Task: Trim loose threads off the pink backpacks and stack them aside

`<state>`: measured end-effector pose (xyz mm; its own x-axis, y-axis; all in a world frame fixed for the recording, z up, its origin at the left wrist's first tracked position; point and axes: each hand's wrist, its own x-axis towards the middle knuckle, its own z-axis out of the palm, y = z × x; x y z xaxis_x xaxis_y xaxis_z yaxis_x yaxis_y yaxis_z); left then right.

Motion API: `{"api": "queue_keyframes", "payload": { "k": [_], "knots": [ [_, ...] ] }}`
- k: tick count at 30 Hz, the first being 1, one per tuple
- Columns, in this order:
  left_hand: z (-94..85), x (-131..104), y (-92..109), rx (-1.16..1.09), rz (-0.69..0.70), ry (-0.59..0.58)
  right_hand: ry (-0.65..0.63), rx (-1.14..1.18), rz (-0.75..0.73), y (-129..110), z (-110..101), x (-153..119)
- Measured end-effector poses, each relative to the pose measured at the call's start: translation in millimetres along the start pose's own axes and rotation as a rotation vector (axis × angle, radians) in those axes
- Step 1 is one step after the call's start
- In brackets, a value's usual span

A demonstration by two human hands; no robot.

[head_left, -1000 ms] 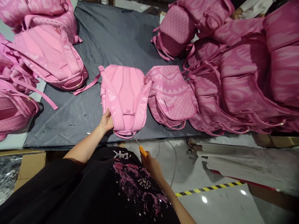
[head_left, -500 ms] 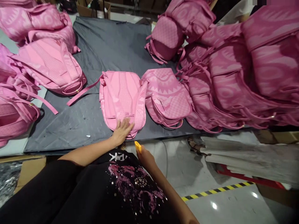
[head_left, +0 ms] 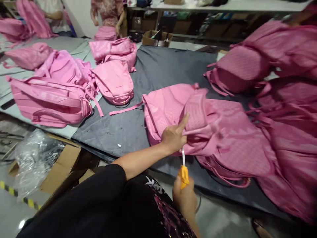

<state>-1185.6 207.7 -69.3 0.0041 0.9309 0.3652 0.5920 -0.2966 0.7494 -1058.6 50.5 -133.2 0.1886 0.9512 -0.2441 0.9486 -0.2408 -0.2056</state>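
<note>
- At far left, crumpled clear plastic (head_left: 37, 158) lies beside a cardboard box (head_left: 60, 168), below the surface (head_left: 106, 135).
- A pink side-lying backpack (head_left: 53, 102) rests near the surface's front edge, with more pink bags behind it.
- Next, a paler pink backpack (head_left: 115, 79) lies at the edge of the dark covering; beyond it stands a person in a patterned top (head_left: 106, 13).
- Near the middle, the strapped pink backpack (head_left: 164, 105) lies on the dark covering, straps up, one strap trailing left.
- The left hand (head_left: 174, 138) is on this backpack's near part, index finger extended; whether its grip is wide or narrow, I cannot tell.
- The right hand (head_left: 185, 198) has its grip closed around an orange-handled tool (head_left: 184, 177), whose pale metal tip points up near the left hand and the bag's near edge.
- Touching on the right is a checker-patterned backpack (head_left: 245, 145); a heap of pink backpacks (head_left: 292, 132) fills the far right.
</note>
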Motion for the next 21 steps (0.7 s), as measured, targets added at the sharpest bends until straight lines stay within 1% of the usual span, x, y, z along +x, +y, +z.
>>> {"api": "queue_keyframes", "payload": {
  "k": [2,3,4,5,6,7,8,9,10,11,12,13,14,15,16,17,19,21],
  "knots": [
    [-12.2,2,4,-0.171,-0.140,0.207,0.109,0.033,0.022,1,-10,-3],
    [-15.9,-2,0,-0.256,-0.206,0.295,0.143,0.050,-0.006,3,-13,-4],
    [-18.1,-7,-6,-0.333,-0.261,0.361,0.146,0.038,-0.068,5,-15,-5],
    [-19.3,-16,-15,-0.393,-0.312,0.404,0.125,0.014,-0.133,8,-14,-5],
    [-20.0,-28,-25,-0.432,-0.366,0.407,0.089,-0.012,-0.187,12,-13,-3],
    [-21.3,-43,-35,-0.447,-0.419,0.342,0.046,-0.035,-0.228,16,-11,0],
    [-23.9,-60,-44,-0.447,-0.464,0.220,0.005,-0.050,-0.253,21,-8,3],
    [-28.5,-79,-52,-0.446,-0.501,0.061,-0.032,-0.055,-0.269,25,-5,7],
    [-35.2,-99,-58,-0.417,-0.517,-0.125,-0.067,-0.051,-0.279,30,-2,11],
    [-43.9,-118,-63,-0.385,-0.504,-0.251,-0.103,-0.045,-0.283,34,1,15],
    [-53.9,-133,-68,-0.347,-0.473,-0.326,-0.137,-0.040,-0.284,37,4,19],
    [-64.1,-143,-74,-0.195,-0.384,-0.327,-0.168,-0.036,-0.280,40,7,22],
    [-73.1,-147,-79,-0.015,-0.276,-0.276,-0.194,-0.032,-0.273,43,10,24],
    [-79.9,-144,-86,0.155,-0.152,-0.253,-0.212,-0.024,-0.265,44,13,26],
    [-83.6,-134,-92,0.316,-0.048,-0.221,-0.222,-0.009,-0.255,46,16,27],
    [-84.2,-119,-98,0.443,0.024,-0.203,-0.222,0.016,-0.246,46,19,27],
    [-78.7,-81,-108,0.598,0.096,-0.233,-0.225,0.090,-0.225,45,25,27],
    [-72.5,-44,-110,0.628,0.106,-0.308,-0.211,0.201,-0.213,39,30,28]
  ]
}}
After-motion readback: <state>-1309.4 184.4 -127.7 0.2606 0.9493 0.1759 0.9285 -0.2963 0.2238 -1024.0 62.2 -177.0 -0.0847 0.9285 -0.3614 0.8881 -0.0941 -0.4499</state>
